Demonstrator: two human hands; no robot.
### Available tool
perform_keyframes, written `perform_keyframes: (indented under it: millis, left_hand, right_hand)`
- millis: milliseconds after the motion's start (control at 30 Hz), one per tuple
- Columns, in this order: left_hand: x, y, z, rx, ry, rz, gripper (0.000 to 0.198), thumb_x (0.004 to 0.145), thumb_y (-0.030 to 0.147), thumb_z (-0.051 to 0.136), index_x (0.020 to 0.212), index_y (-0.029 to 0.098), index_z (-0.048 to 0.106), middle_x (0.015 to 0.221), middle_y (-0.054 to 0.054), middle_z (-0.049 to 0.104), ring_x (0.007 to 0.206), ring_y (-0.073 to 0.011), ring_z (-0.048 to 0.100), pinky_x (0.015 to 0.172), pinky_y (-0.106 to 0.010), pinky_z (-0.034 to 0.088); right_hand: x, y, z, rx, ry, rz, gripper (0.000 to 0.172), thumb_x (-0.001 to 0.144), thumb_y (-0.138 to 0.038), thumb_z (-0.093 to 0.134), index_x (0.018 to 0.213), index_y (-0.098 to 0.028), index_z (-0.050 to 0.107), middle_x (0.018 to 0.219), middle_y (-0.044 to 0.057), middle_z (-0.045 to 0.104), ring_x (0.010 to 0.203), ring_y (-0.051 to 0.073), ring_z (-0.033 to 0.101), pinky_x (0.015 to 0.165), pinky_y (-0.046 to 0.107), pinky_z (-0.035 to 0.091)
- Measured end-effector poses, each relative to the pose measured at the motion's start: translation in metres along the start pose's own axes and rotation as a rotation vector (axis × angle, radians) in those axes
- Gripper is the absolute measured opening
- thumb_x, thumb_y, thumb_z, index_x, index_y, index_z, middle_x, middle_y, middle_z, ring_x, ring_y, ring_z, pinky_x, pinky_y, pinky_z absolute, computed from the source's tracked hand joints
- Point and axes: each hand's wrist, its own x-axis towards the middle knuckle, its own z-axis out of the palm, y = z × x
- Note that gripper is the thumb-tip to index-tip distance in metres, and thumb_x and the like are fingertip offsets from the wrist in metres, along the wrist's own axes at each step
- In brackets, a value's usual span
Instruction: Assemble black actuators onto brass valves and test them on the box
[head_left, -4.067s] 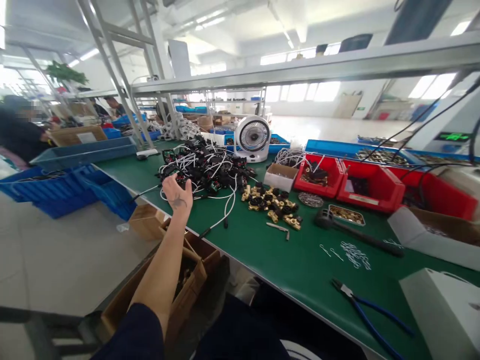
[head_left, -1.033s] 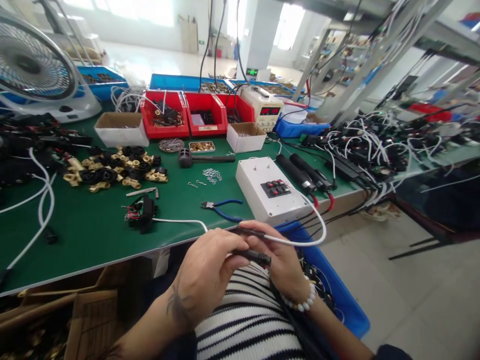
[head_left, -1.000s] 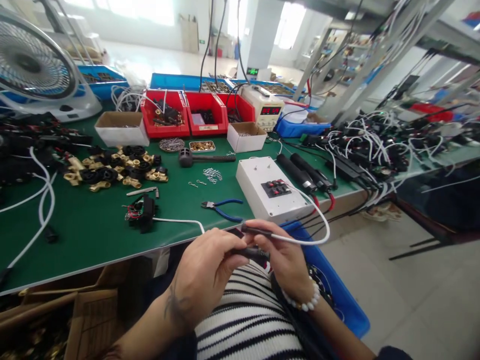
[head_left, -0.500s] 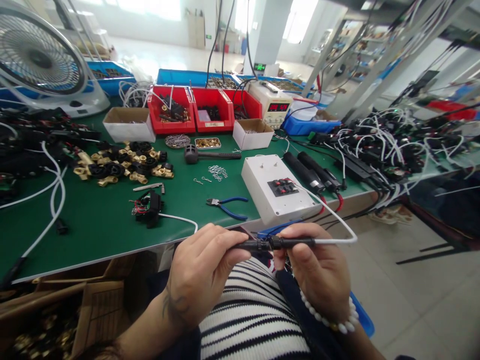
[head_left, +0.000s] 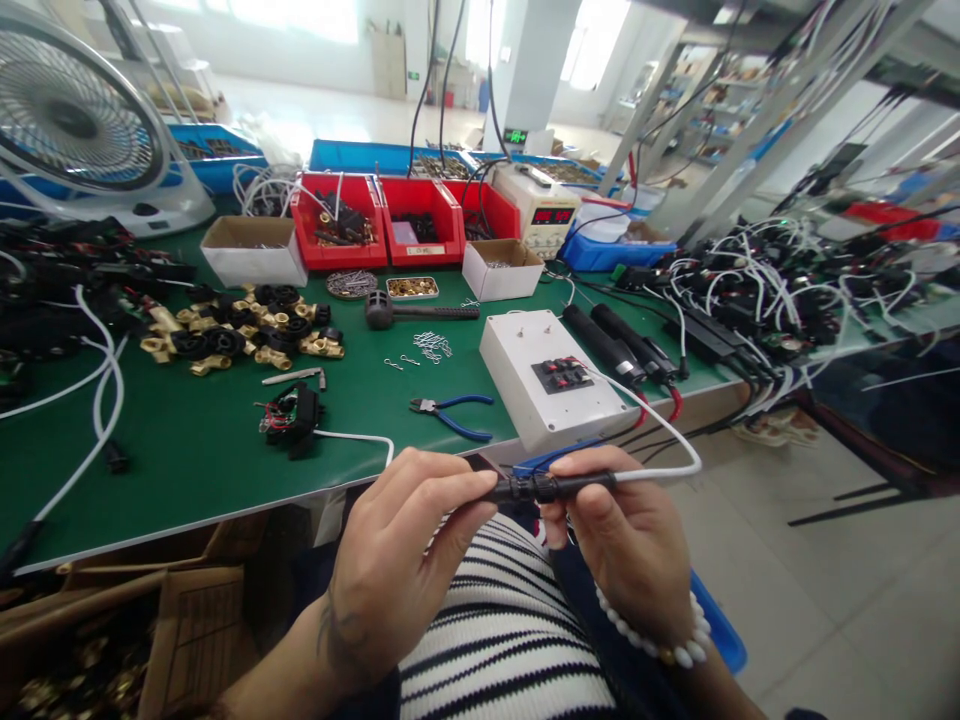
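My left hand (head_left: 409, 550) is closed on a black cable connector (head_left: 508, 489), gripped between thumb and fingers. My right hand (head_left: 634, 545) pinches a second black connector (head_left: 577, 485), whose white cable (head_left: 664, 470) loops back to the white box (head_left: 551, 380) with red and black terminals. The two connectors meet end to end in front of the striped top; whether they are locked cannot be seen. From a small black module (head_left: 296, 415) with thin red wires, another white cable (head_left: 356, 437) runs toward my left hand. Blue-handled pliers (head_left: 457, 415) lie beyond the hands.
On the green table (head_left: 187, 430) are brass fittings (head_left: 214, 360), a black mallet (head_left: 420, 311), metal clips (head_left: 433, 346) and red bins (head_left: 341, 255). A power supply (head_left: 536, 225) stands behind. Tangled cables lie right; a fan (head_left: 82, 125) stands left.
Both hands and the joined-up connectors have shifted slightly left in the view, the right hand a bit more. The whole scene has also moved slightly left. The grips look the same.
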Motion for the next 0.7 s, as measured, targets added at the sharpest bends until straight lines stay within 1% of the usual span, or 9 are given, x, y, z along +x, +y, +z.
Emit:
perform_keyframes:
  millis: [200, 367, 433, 500, 533, 567, 633, 667, 700]
  left_hand:
    - [-0.002, -0.001, 0.004, 0.000, 0.038, 0.040, 0.019, 0.086, 0.003, 0.064, 0.102, 0.014, 0.060, 0.091, -0.004, 0.066, 0.083, -0.0115, 0.061, 0.076, -0.023, 0.052]
    - [-0.002, -0.003, 0.007, 0.011, 0.043, 0.110, 0.021, 0.086, 0.003, 0.063, 0.103, 0.014, 0.061, 0.091, -0.005, 0.068, 0.084, -0.0129, 0.062, 0.078, -0.024, 0.053]
    - [-0.002, -0.005, 0.007, 0.012, 0.046, 0.106, 0.020, 0.086, 0.003, 0.063, 0.103, 0.014, 0.061, 0.091, -0.005, 0.068, 0.084, -0.0129, 0.062, 0.077, -0.024, 0.053]
    - [-0.002, -0.008, 0.008, 0.005, 0.021, 0.055, 0.016, 0.088, 0.007, 0.062, 0.102, 0.014, 0.062, 0.090, -0.005, 0.068, 0.082, -0.0131, 0.063, 0.075, -0.024, 0.054]
    - [-0.002, -0.009, 0.008, 0.000, -0.002, 0.017, 0.013, 0.089, 0.009, 0.061, 0.101, 0.015, 0.062, 0.089, -0.005, 0.068, 0.081, -0.0136, 0.063, 0.073, -0.024, 0.055]
    - [-0.002, -0.010, 0.009, -0.005, -0.028, -0.021, 0.011, 0.091, 0.012, 0.059, 0.101, 0.015, 0.062, 0.089, -0.006, 0.068, 0.081, -0.0143, 0.064, 0.072, -0.025, 0.055]
    - [-0.002, -0.012, 0.011, -0.007, -0.115, -0.073, 0.009, 0.093, 0.018, 0.056, 0.099, 0.015, 0.062, 0.088, -0.007, 0.069, 0.082, -0.0163, 0.064, 0.072, -0.028, 0.056]
    - [-0.002, -0.013, 0.012, -0.007, -0.166, -0.080, 0.011, 0.094, 0.022, 0.055, 0.098, 0.015, 0.063, 0.088, -0.007, 0.069, 0.082, -0.0173, 0.064, 0.072, -0.030, 0.056]
    - [-0.003, -0.014, 0.013, -0.007, -0.217, -0.079, 0.015, 0.095, 0.027, 0.055, 0.097, 0.015, 0.063, 0.089, -0.007, 0.069, 0.083, -0.0180, 0.064, 0.074, -0.031, 0.056]
  right_hand:
    - [0.002, 0.000, 0.003, -0.034, 0.063, 0.029, 0.011, 0.089, -0.031, 0.067, 0.095, -0.022, 0.071, 0.068, -0.001, 0.069, 0.053, 0.008, 0.063, 0.050, 0.017, 0.050]
    - [0.005, 0.001, 0.007, 0.004, 0.032, 0.095, 0.012, 0.090, -0.032, 0.067, 0.092, -0.021, 0.068, 0.060, -0.004, 0.063, 0.048, 0.007, 0.058, 0.045, 0.015, 0.045]
    - [0.008, 0.002, 0.006, -0.007, 0.034, 0.105, 0.016, 0.088, -0.035, 0.068, 0.091, -0.019, 0.067, 0.058, -0.005, 0.062, 0.046, 0.007, 0.056, 0.044, 0.016, 0.044]
    - [0.011, 0.002, 0.005, -0.061, 0.026, 0.156, 0.023, 0.088, -0.040, 0.066, 0.087, -0.017, 0.066, 0.057, -0.004, 0.062, 0.044, 0.008, 0.055, 0.043, 0.017, 0.045]
    - [0.012, 0.002, 0.004, -0.106, -0.012, 0.205, 0.029, 0.090, -0.044, 0.062, 0.084, -0.016, 0.065, 0.057, -0.002, 0.063, 0.044, 0.008, 0.056, 0.043, 0.018, 0.046]
    - [0.012, 0.002, 0.003, -0.160, -0.089, 0.269, 0.036, 0.093, -0.048, 0.055, 0.080, -0.015, 0.065, 0.057, 0.000, 0.064, 0.044, 0.009, 0.057, 0.043, 0.019, 0.047]
    - [0.011, 0.002, 0.000, -0.307, -0.364, 0.374, 0.044, 0.096, -0.049, 0.048, 0.074, -0.015, 0.066, 0.058, 0.003, 0.067, 0.044, 0.011, 0.059, 0.042, 0.021, 0.048]
    - [0.008, 0.002, -0.001, -0.383, -0.522, 0.372, 0.040, 0.095, -0.046, 0.052, 0.074, -0.017, 0.069, 0.060, 0.004, 0.069, 0.046, 0.013, 0.061, 0.043, 0.021, 0.049]
    - [0.004, 0.003, -0.004, -0.428, -0.613, 0.309, 0.031, 0.092, -0.041, 0.059, 0.075, -0.018, 0.071, 0.063, 0.004, 0.071, 0.050, 0.014, 0.063, 0.045, 0.022, 0.050]
